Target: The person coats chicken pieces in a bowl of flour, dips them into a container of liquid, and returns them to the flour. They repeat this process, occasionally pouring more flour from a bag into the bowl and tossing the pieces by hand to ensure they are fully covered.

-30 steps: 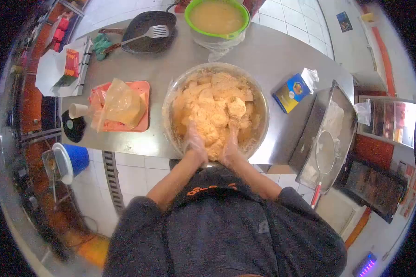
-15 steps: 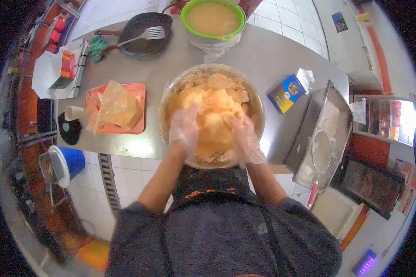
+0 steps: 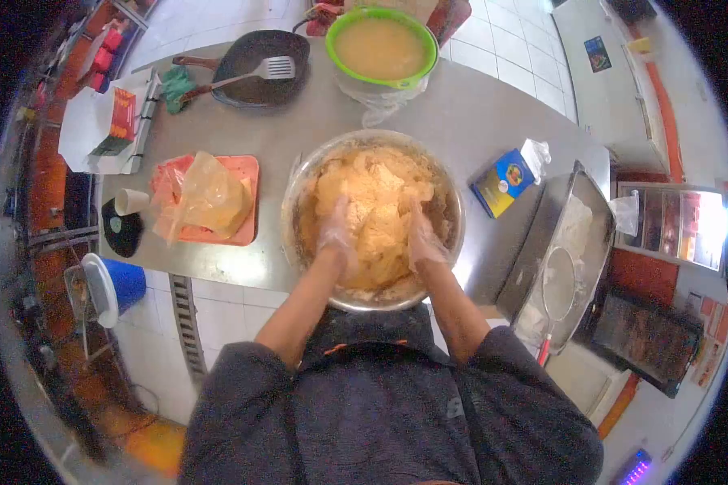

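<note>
A large round metal bowl (image 3: 294, 242) stands at the front of the steel table, holding a yellowish floury mass (image 3: 376, 202) in lumps. Both hands wear clear plastic gloves. My left hand (image 3: 337, 230) is inside the bowl against the left side of the mass, its fingertips hidden in it. Against the right side of the mass rests my right hand (image 3: 422, 234), with its fingers also partly buried. Whether the fingers grip any of it cannot be made out.
Behind the bowl are a green-rimmed bowl of liquid (image 3: 383, 48) and a pan (image 3: 259, 87) with a spatula. On the left are a red tray (image 3: 255, 198) with a plastic bag and a cup (image 3: 132, 201). A blue-yellow carton (image 3: 505, 182) and a floury tray (image 3: 578, 315) with a strainer lie right.
My hands have pushed further into the mass and their gloves show less. The mass looks flatter and more spread in the bowl. The whole view has shifted slightly.
</note>
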The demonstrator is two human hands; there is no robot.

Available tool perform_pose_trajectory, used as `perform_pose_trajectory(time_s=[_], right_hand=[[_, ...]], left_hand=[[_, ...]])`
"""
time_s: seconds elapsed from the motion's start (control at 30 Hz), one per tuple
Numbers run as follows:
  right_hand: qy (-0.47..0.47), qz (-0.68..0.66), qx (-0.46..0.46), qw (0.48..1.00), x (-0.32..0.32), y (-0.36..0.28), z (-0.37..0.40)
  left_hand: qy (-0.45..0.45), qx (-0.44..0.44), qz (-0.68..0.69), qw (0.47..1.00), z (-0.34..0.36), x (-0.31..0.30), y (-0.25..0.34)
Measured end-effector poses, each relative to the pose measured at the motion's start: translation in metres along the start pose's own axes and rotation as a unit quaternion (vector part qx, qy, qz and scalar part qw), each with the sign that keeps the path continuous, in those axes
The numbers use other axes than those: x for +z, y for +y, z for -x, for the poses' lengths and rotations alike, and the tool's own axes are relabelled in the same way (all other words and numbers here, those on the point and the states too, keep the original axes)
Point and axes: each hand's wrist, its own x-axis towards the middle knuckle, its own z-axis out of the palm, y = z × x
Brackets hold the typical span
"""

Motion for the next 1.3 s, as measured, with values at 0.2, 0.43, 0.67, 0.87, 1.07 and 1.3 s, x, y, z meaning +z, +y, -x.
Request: perform_pose_trajectory(time_s=[0.2,0.43,0.67,0.87,1.07,1.3], right_hand=[[-0.157,-0.523,0.518,0.658,-0.071,-0.088,-0.038],[-0.308,-0.264,0.264,0.875,-0.118,-0.082,-0.023],[-0.347,0.121,0.215,0.905,-0.158,-0.160,-0.105],[-0.253,0.103,0.019,0.962,-0.083,-0.114,-0.114],[-0.473,0.093,-0.054,0.875,-0.038,-0.043,-0.136],[-0.464,-0.283,0.225,0.809,-0.089,-0.085,-0.158]], left_hand=[[-0.037,-0.097,-0.004,0.995,0.042,-0.016,0.027],[-0.117,0.097,-0.094,0.984,0.087,-0.011,0.037],[0.036,0.121,-0.502,0.856,0.086,0.002,0.072],[0.149,0.184,-0.525,0.818,0.033,0.017,0.048],[0.075,0.088,-0.126,0.985,0.017,0.020,0.054],[-0.102,-0.010,-0.001,0.995,0.018,0.009,0.069]])
